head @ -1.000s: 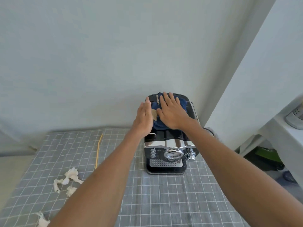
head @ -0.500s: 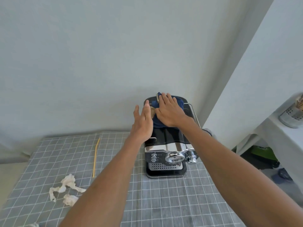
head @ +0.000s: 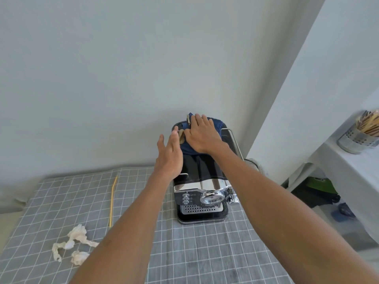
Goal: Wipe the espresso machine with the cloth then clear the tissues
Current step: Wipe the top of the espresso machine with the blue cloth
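Observation:
A black and chrome espresso machine stands at the back of the checked table, against the wall. A dark blue cloth lies on the rear of its top. My right hand presses flat on the cloth, fingers spread toward the wall. My left hand is open with its fingers apart, held against the machine's upper left side. Crumpled white tissues lie on the table at the front left, apart from both hands.
A thin yellow stick lies on the grey checked tablecloth left of the machine. A white shelf at the right carries a metal holder of sticks. A grey wall rises right behind the machine.
My right hand has pushed the cloth farther back along the machine's top toward the wall. My left hand has slid a little lower and to the left on the machine's side.

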`<act>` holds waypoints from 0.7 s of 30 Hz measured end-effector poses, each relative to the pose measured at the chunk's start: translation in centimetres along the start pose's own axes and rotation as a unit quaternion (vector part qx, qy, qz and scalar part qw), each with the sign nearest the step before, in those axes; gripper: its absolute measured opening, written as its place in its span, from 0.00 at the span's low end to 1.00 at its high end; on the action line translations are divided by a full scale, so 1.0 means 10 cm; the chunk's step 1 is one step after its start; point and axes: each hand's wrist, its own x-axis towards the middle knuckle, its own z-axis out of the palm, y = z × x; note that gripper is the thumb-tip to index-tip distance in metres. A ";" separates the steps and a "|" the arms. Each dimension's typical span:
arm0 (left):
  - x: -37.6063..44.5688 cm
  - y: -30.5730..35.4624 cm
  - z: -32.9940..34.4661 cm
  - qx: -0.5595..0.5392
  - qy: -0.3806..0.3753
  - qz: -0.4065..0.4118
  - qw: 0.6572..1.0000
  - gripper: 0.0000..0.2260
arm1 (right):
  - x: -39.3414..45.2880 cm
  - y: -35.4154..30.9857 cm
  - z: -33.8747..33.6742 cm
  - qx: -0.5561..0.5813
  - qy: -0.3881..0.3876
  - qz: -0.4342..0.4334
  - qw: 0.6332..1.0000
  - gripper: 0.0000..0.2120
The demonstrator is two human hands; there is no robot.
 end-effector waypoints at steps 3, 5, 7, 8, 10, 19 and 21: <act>-0.02 0.02 -0.01 -0.003 0.001 -0.002 1.000 0.28 | -0.33 -0.03 0.11 0.004 0.006 -0.013 1.000 0.32; -0.02 0.03 -0.01 -0.001 0.002 -0.004 1.000 0.28 | -0.63 0.00 0.16 0.014 0.002 -0.033 0.999 0.32; -0.03 0.03 0.00 0.003 -0.002 -0.006 1.000 0.29 | -0.85 0.07 0.19 0.016 -0.018 -0.056 0.998 0.32; -0.04 0.03 0.01 0.002 -0.003 -0.006 1.000 0.29 | -0.90 0.11 0.19 0.015 -0.025 -0.063 0.998 0.32; -0.04 0.04 0.00 -0.002 -0.001 -0.009 1.000 0.29 | -0.81 0.17 0.13 0.017 -0.032 -0.069 0.997 0.32; 0.01 -0.02 0.01 -0.021 0.000 0.003 1.000 0.29 | -0.33 0.05 0.04 -0.039 -0.017 -0.055 0.998 0.31; 0.02 -0.01 0.02 -0.028 0.009 0.009 1.000 0.28 | -0.59 0.07 0.09 -0.053 -0.017 -0.102 0.993 0.31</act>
